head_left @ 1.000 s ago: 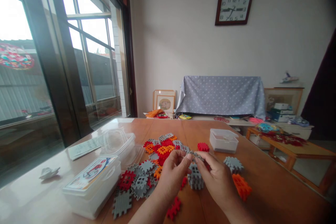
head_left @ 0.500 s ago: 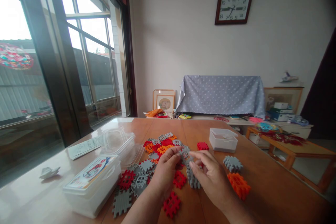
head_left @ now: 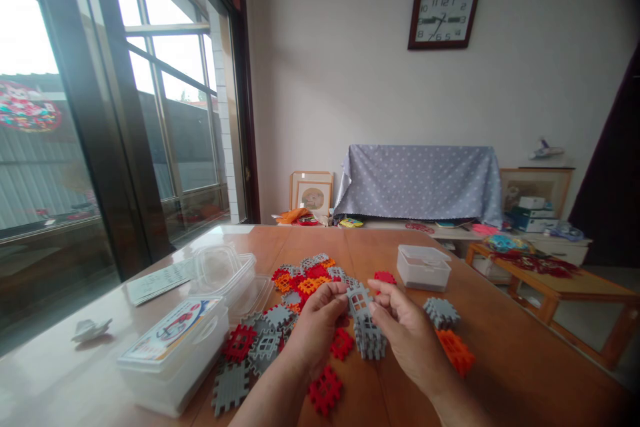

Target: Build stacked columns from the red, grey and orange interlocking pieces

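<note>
My left hand [head_left: 314, 323] and my right hand [head_left: 407, 330] pinch the top of a small build of grey waffle blocks [head_left: 367, 327] that stands on the wooden table [head_left: 500, 373]. Both hands are closed on its upper grey piece, left fingers on its left edge, right fingers on its right edge. Loose red, orange and grey blocks [head_left: 300, 280] lie scattered behind and left of my hands. A red block [head_left: 325, 389] lies below my left wrist, an orange one [head_left: 455, 350] right of my right hand.
A clear lidded box with a printed label [head_left: 173, 353] stands front left, with an open clear tub [head_left: 225, 273] behind it. A small white lidded box [head_left: 423, 267] sits behind my right hand. A paper sheet [head_left: 157, 280] lies far left. A low wooden table [head_left: 550, 280] stands at the right.
The grey piece held flat between my fingers has been turned upright and set onto the top of the grey build. My hands have shifted slightly down and left.
</note>
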`<state>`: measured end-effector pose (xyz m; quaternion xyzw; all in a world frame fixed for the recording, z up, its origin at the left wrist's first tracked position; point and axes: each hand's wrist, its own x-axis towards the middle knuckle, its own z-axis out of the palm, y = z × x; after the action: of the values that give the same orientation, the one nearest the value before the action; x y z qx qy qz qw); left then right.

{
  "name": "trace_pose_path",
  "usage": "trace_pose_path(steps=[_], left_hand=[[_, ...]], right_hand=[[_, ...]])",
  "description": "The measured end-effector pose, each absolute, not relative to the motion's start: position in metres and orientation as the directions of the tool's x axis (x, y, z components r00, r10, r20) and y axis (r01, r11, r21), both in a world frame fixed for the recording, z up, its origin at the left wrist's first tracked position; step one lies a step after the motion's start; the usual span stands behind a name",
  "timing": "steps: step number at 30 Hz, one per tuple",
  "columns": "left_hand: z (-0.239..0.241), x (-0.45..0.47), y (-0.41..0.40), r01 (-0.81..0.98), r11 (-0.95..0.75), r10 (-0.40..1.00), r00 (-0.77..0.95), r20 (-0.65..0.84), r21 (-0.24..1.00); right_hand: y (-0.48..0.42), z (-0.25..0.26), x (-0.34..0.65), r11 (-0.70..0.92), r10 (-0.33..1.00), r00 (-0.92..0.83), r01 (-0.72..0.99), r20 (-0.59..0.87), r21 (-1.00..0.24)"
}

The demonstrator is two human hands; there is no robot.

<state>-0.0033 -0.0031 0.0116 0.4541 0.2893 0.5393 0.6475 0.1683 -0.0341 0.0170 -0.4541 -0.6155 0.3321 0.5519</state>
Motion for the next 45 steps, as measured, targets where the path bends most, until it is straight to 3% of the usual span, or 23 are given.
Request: trace_pose_path(steps=[11,21,36,42,45], left_hand=[[0.005,-0.008,0.002,-0.397,0.018,0.966,0.245,0.086,0.918],[0.017,-0.006,-0.006,-0.366,0.06,0.964,0.262,0.041,0.929],[0.01,-0.005,-0.007,-0.135,0.126,0.96,0.268,-0.086,0.983],[0.008,-0.009,-0.002,-0.104,0.049,0.971,0.239,-0.023,0.993],[0.011,-0.021,0.007,-0.044,-0.023,0.99,0.14,0.029,0.999]], right_hand=[[-0.038,0.026,0.183,0.429,0.902,-0.183,0.484,0.391,-0.763],[-0.022,0.011,0.201,0.433,0.9,-0.16,0.45,0.406,-0.781],[-0.016,-0.002,0.221,0.312,0.949,-0.191,0.494,0.249,-0.811],[-0.014,-0.005,0.222,0.304,0.953,-0.166,0.504,0.255,-0.808],[-0.01,-0.008,0.221,0.309,0.95,-0.118,0.506,0.29,-0.805]])
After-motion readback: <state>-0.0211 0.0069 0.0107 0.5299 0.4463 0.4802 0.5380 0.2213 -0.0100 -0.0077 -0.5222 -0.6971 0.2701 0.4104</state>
